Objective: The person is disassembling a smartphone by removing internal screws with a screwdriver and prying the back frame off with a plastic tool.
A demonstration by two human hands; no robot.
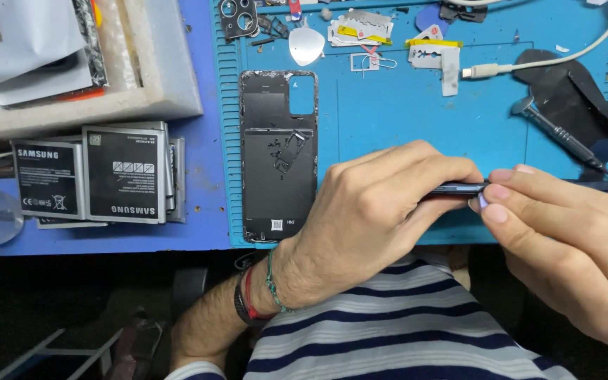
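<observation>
1. Left hand clamps the dark phone edge-on, its long axis running 3 to 9 o'clock.
2. Right hand pinches its 3 o'clock end, fingers closed, above the blue mat.

Your left hand sits at the centre of the frame, palm down with fingers curled and pinched toward the right, its banded wrist angling to the lower left, while your right hand enters from the lower right, fingertips pinched and meeting the left's.
</observation>
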